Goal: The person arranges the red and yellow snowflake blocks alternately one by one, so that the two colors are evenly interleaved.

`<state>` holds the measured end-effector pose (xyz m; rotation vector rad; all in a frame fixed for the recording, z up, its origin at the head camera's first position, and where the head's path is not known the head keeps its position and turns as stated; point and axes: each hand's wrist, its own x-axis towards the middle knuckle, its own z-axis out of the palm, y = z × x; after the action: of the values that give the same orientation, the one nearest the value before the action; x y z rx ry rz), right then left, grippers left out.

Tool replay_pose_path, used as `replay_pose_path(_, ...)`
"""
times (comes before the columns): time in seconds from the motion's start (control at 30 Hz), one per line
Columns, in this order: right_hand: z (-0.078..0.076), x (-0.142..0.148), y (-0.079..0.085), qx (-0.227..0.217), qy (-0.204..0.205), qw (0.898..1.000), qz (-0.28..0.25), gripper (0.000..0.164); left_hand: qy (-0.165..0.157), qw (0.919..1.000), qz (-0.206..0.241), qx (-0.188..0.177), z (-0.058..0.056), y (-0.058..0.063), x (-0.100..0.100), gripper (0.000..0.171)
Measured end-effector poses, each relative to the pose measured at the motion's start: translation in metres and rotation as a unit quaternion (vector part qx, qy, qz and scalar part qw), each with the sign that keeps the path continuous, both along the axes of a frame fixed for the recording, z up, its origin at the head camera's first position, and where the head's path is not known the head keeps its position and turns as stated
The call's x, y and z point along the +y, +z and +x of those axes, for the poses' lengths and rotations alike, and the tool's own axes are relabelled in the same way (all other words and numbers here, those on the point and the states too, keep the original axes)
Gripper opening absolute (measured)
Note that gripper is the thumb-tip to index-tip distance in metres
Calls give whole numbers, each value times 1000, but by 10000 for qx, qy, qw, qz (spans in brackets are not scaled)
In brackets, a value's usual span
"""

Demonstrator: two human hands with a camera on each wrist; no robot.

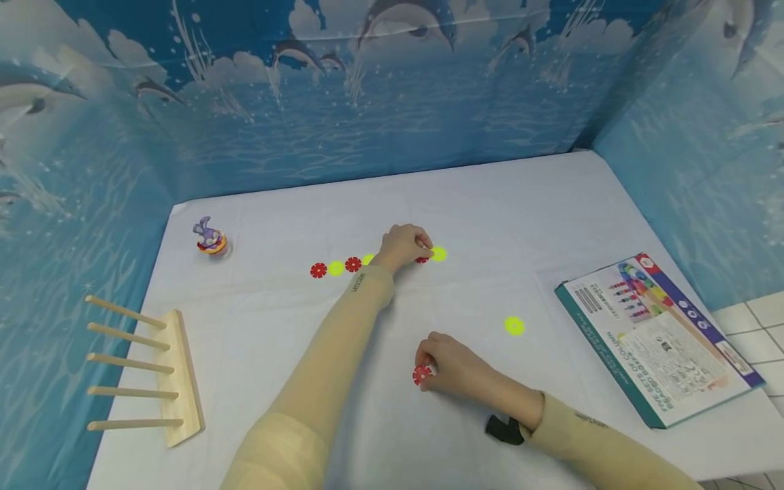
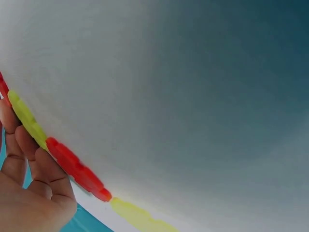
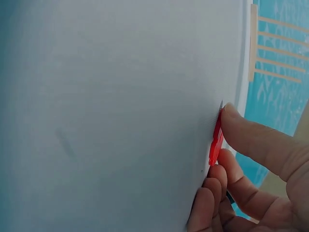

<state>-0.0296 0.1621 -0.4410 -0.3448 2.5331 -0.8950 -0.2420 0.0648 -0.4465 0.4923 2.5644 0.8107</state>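
A row of notched plastic discs runs across the white table: a red disc (image 1: 318,270), a yellow disc (image 1: 335,268), another red disc (image 1: 352,264), and more partly behind my left wrist. At the row's right end, my left hand (image 1: 404,245) has its curled fingers and thumb at a red disc (image 1: 422,259), beside a yellow disc (image 1: 439,254). In the left wrist view, its fingers lie along the row. Nearer the front, my right hand (image 1: 456,367) pinches a red disc (image 1: 422,374) between thumb and index finger. The right wrist view shows this disc (image 3: 217,140) edge-on.
A loose yellow disc (image 1: 514,326) lies right of centre. A printed box (image 1: 661,340) rests at the right. At the left stands a wooden rack (image 1: 182,381) with several pegs, and behind it a purple rabbit figure (image 1: 211,238). Dolphin-print cloth (image 1: 392,122) encloses the table.
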Motion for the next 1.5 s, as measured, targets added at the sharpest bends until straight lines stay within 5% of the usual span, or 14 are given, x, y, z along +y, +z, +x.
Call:
replay_pose_path(0.4, 4, -4, 2, 84, 65, 9999, 137, 29, -37, 10000, 11, 29, -1, -3, 0, 13)
replay_pose_path(0.77, -10, 11, 2, -653, -54, 9944, -835, 17, -49, 10000, 25, 38, -2, -4, 0, 13)
replay_pose_path(1.13, -68, 52, 23, -616, -1091, 9906, -551, 12, -26, 10000, 0, -1, -2, -2, 2, 13)
replay_pose_path(1.5, -134, 85, 24, -204, -2412, 9689, -524, 25, -33, 9999, -140, 58, -2, -4, 1, 13)
